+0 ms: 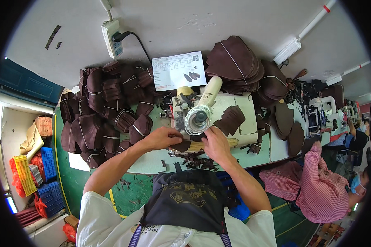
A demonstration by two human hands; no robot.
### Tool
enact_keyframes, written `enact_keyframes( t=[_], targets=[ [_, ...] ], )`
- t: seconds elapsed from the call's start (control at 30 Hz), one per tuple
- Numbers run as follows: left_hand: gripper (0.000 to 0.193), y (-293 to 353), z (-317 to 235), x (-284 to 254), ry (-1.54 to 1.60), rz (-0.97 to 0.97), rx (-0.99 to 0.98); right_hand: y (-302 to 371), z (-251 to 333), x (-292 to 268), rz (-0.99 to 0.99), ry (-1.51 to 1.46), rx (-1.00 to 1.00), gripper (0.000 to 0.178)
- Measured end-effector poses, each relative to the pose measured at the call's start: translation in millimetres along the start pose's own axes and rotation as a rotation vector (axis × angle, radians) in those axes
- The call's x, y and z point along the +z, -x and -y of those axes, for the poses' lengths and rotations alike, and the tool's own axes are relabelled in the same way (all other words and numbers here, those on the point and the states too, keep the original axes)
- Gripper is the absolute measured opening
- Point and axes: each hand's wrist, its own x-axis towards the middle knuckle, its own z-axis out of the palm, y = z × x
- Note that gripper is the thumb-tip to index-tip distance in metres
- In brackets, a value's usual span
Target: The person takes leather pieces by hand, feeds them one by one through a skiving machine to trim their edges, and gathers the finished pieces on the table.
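Leather piece (180, 146) at the machine's (210, 94) near edge, long axis roughly left-right, pinched by the left hand (165, 138), the nearer one; right hand (216, 144) just past its right end, grip I can't tell.

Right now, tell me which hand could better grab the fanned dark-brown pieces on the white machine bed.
Probably the right hand: it's nearer the fanned pieces; the left hand holds another dark-brown piece.

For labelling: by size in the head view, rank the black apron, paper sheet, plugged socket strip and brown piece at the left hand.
1. Black apron
2. Paper sheet
3. Socket strip
4. Brown piece at left hand
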Motion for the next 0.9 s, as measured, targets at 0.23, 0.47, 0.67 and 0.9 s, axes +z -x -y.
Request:
enact_keyframes(
  t=[0.23,0.47,0.67,0.9],
  targets=[
    [0.030,4.5,5.8,-1.0,-0.129,-0.126,0.029,6.4,-6.7,-14.1,0.210,-0.183,0.144,0.017],
    [0.031,-3.4,3.7,4.0,-0.061,-0.082,0.088,-0.2,12.9,-2.2,0.104,-0.080,0.052,0.020],
    [0.032,-0.3,11.0,1.3,-0.238,-0.232,0.071,9.9,-9.0,-14.0,0.237,-0.206,0.190,0.029],
    [0.030,-2.5,-6.9,3.1,-0.134,-0.113,0.051,2.5,2.0,4.0,0.051,-0.185,0.061,0.019]
  ],
)
